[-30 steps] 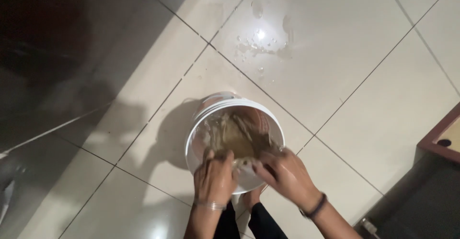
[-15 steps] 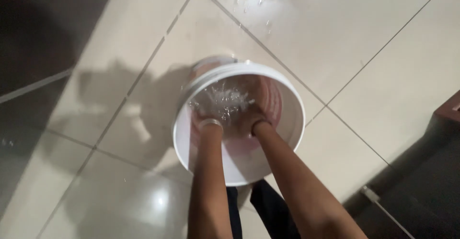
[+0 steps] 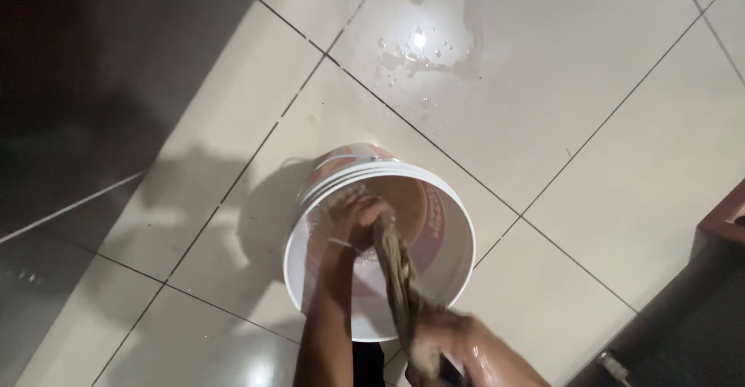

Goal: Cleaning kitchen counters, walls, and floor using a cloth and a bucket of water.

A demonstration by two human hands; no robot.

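Note:
A white plastic bucket (image 3: 459, 236) stands on the tiled floor with water in its bottom. My left hand (image 3: 355, 218) is down inside it, closed around the far end of a wet brownish cloth (image 3: 396, 270). The cloth is stretched into a twisted rope from there to my right hand (image 3: 444, 346), which grips its near end above the bucket's front rim. My right hand is blurred and shiny with water.
Pale glossy floor tiles (image 3: 590, 84) with dark grout lines surround the bucket. A puddle with droplets (image 3: 423, 49) lies on the floor beyond it. A dark shadowed zone (image 3: 85, 76) fills the left. A dark wooden furniture corner (image 3: 725, 220) sits at the right edge.
Both hands were deep in the bucket's water half a second ago. Now my right hand has pulled back toward me, drawing the cloth out into a twisted length.

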